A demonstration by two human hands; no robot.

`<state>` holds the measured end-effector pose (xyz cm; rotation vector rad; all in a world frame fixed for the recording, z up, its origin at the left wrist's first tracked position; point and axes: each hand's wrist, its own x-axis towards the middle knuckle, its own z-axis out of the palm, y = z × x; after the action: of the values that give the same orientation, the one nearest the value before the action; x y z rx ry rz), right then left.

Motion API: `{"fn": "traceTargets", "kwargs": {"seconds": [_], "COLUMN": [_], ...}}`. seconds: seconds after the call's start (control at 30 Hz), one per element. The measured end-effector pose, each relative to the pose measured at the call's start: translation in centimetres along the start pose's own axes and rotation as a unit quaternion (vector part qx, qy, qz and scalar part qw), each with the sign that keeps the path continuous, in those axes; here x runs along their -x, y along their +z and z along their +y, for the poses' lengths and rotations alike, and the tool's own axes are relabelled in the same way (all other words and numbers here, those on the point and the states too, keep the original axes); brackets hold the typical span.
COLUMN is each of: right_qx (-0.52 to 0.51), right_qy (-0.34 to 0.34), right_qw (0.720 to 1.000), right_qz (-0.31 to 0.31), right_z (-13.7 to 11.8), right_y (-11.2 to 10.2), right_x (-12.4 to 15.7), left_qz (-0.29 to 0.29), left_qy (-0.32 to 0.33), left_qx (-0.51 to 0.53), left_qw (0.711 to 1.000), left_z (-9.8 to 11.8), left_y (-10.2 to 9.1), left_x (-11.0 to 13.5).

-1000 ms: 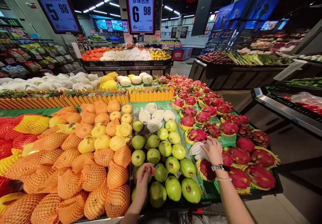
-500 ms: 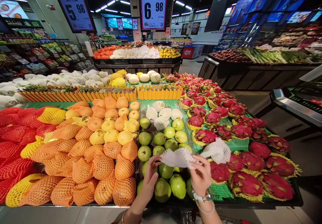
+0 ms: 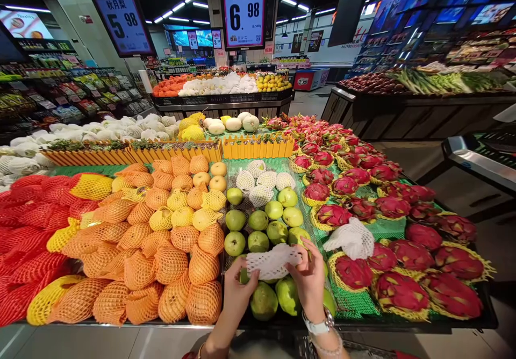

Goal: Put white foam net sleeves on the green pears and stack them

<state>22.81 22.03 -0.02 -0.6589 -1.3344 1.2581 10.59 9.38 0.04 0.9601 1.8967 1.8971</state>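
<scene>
A white foam net sleeve (image 3: 271, 262) is stretched sideways between my two hands, over the green guavas (image 3: 264, 300). My left hand (image 3: 238, 284) grips its left end between thumb and fingers. At the other end, my right hand (image 3: 309, 275) pinches the net, with some fingers raised. Whether a fruit sits inside the sleeve I cannot tell. Behind it lie several bare guavas in rows, and farther back a few guavas wrapped in white nets (image 3: 258, 184). More white foam nets (image 3: 350, 239) rest in a small pile on the dragon fruit to the right.
Orange-netted pears (image 3: 169, 262) fill the left side, with red-netted fruit (image 3: 32, 230) beyond them. Dragon fruit (image 3: 401, 294) in yellow nets cover the right. A low yellow picket fence (image 3: 258, 147) crosses behind the guavas. Price screens (image 3: 244, 12) hang above.
Both hands have drawn the white net slightly lower and left, and it now looks more stretched out and flat. The camera view has shifted a little.
</scene>
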Motion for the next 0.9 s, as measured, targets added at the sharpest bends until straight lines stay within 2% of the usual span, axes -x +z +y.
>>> {"fn": "traceTargets", "kwargs": {"seconds": [0.07, 0.13, 0.37, 0.5, 0.63, 0.7, 0.83, 0.9], "right_qx": [-0.021, -0.028, -0.089, -0.092, -0.064, -0.053, -0.017, 0.034], "right_qy": [0.086, 0.142, 0.239, 0.244, 0.244, 0.225, 0.149, 0.091], "right_qw": [0.996, 0.988, 0.961, 0.952, 0.925, 0.918, 0.94, 0.952], "right_qz": [-0.024, -0.052, -0.109, -0.161, -0.285, -0.321, -0.306, -0.289], "right_z": [0.9, 1.6, 3.0, 2.6, 1.7, 1.5, 2.0, 2.5], "right_y": [0.1, 0.1, 0.1, 0.2, 0.8, 1.0, 0.6, 0.0], "right_x": [-0.1, 0.0, 0.9, 0.9, 0.8, 0.6, 0.1, -0.2], "left_qz": [0.011, 0.021, 0.086, 0.069, 0.053, 0.035, -0.019, -0.057], "left_qy": [-0.046, -0.078, -0.117, -0.126, -0.136, -0.157, -0.267, -0.306], "left_qx": [0.028, 0.033, 0.032, 0.025, 0.046, 0.085, 0.229, 0.256], "left_qw": [0.998, 0.996, 0.989, 0.989, 0.988, 0.983, 0.936, 0.915], "left_z": [-0.2, -0.4, -0.7, -0.2, 0.2, 0.0, -0.5, -0.6], "left_y": [0.0, -0.2, -0.3, -0.5, -0.8, -1.2, -2.4, -3.0], "left_x": [-0.2, -0.5, -1.2, -1.7, -1.8, -1.9, -2.4, -2.5]}}
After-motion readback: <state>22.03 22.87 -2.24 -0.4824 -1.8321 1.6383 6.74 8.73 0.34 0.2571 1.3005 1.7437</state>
